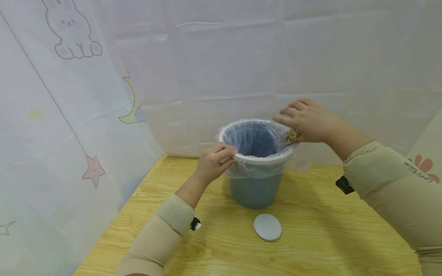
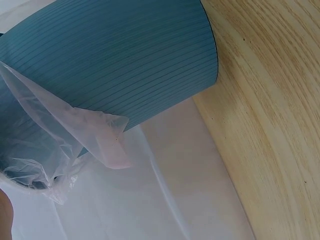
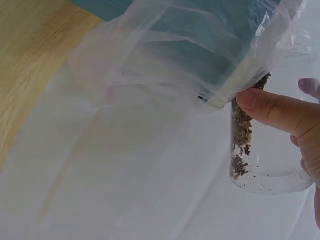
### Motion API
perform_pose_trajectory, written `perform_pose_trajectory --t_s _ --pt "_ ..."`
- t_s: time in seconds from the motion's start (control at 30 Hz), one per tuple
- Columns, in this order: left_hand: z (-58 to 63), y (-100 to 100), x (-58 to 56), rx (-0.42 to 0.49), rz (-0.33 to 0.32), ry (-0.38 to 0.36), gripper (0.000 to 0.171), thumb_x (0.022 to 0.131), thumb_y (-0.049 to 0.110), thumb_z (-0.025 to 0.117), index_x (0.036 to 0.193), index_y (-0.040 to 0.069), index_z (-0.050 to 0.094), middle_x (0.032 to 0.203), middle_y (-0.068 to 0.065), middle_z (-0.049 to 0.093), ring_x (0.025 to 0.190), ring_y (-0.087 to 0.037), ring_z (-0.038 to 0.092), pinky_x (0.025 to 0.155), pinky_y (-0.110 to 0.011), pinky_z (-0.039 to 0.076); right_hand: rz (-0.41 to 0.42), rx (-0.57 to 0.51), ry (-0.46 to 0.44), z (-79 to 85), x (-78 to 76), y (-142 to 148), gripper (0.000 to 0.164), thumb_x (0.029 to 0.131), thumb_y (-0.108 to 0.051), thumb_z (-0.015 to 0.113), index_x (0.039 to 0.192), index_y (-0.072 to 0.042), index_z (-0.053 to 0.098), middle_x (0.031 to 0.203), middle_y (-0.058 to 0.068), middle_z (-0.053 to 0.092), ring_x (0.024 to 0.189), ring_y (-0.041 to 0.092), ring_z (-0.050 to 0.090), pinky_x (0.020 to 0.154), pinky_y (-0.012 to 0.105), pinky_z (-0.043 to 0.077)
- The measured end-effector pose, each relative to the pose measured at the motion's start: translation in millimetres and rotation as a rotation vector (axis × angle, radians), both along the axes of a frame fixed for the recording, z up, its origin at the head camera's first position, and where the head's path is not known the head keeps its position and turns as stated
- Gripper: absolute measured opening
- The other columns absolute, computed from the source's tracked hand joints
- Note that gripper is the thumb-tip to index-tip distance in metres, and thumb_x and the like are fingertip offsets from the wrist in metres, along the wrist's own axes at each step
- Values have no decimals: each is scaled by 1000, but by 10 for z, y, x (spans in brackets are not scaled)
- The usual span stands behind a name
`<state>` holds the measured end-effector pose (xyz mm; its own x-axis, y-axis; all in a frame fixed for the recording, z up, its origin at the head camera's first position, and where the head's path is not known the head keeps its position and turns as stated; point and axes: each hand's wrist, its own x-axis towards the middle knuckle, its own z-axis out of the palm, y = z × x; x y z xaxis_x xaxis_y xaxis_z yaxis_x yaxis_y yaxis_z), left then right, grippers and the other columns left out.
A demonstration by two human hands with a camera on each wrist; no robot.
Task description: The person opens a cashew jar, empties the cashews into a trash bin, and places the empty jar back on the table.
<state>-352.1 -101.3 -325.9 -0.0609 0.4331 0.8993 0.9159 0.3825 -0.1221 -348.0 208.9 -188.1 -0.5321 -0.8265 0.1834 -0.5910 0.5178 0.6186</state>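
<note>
A blue-grey bin (image 1: 255, 191) stands on the table, lined with a thin clear plastic bag (image 1: 252, 172) folded over its white rim. My left hand (image 1: 215, 161) pinches the near left part of the rim, bag included, between thumb and fingers. At the rim's right side my right hand (image 1: 310, 120) grips a clear jar (image 3: 275, 150), tipped with its mouth toward the inside of the bin. Brown dried flakes (image 3: 241, 135) lie along the jar's lower side, and a yellowish dried clump (image 1: 292, 136) shows near the hand. Most of the jar is hidden in the head view.
A flat white round disc (image 1: 268, 227) lies on the wood-grain table (image 1: 221, 249) in front of the bin. White sheeting (image 1: 221, 69) hangs close behind it, and a printed sheet (image 1: 69, 134) borders the table on the left.
</note>
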Motion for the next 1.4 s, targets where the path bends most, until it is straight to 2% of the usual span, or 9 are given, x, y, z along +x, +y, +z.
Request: perform_pose_trajectory --t_s 0.23,0.73,0.93,1.13,1.4 --pt "29 1 25 13 1 -2 21 72 14 76 91 7 70 89 -4 65 80 -15 63 69 -22 50 -12 -3 -5 8 -3 -1 97 57 -43 83 138 -12 39 131 16 44 117 38 39 99 53 27" --pt "17 34 10 10 -14 14 22 73 16 75 92 7 70 87 -4 64 74 -14 61 63 -21 48 32 -30 12 54 5 -1 95 56 -34 86 137 -10 40 130 17 45 117 37 40 98 53 28" --pt "4 30 5 11 -7 17 20 74 16 75 91 7 70 87 -4 64 75 -15 62 64 -21 49 53 18 22 53 21 -31 94 58 -37 84 137 -11 40 130 15 46 118 35 40 100 53 28" --pt "-15 26 -5 11 -10 7 20 75 16 74 93 8 70 88 -4 64 76 -14 62 65 -20 48 26 64 35 27 33 -36 94 59 -39 83 138 -12 40 131 16 46 120 35 39 100 52 28" --pt "-23 25 -21 14 -14 -1 20 74 16 75 92 7 70 88 -4 64 76 -14 61 65 -20 48 43 85 47 10 26 -16 94 56 -37 85 136 -12 42 130 17 47 120 36 40 101 52 27"
